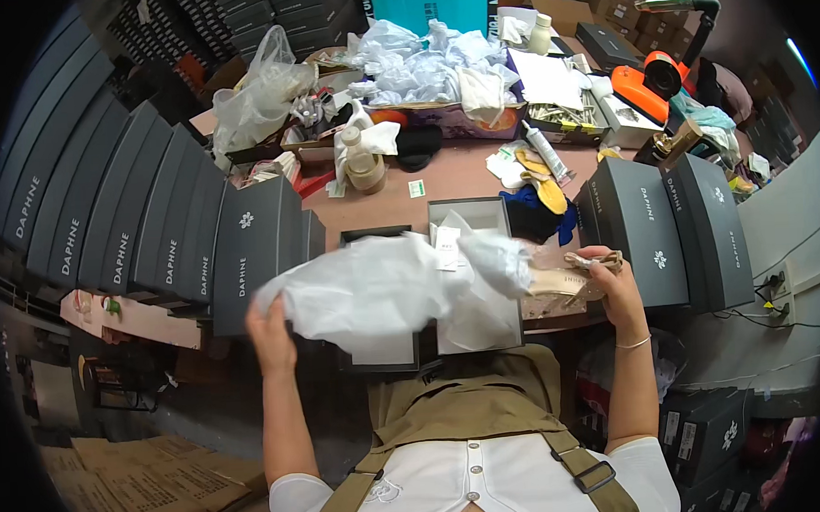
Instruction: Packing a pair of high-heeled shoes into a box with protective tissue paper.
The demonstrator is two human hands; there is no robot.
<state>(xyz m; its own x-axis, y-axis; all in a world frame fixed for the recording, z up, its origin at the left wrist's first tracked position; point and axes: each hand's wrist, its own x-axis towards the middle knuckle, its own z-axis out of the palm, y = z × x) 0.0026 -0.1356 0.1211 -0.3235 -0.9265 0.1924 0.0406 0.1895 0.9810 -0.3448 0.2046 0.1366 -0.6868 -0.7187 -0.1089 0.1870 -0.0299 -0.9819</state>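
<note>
- Open box: dark grey rim, whitish inside
- Tissue sheet, left of the open box and partly over it: translucent white
- Shoe, right of it: beige
- Cloth, just behind and right: black and royal blue
- Crumpled paper, well behind: bluish white
- Upright box, to its left: dark grey, pale flower emblem
- Apron, before it: olive brown

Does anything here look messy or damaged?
Crumpled whitish wads, probably paper, heap above the rim of a purple-and-orange cardboard box at the back, untidy against the orderly row of dark-grey boxes at left. No spill or damage stands out.
</note>
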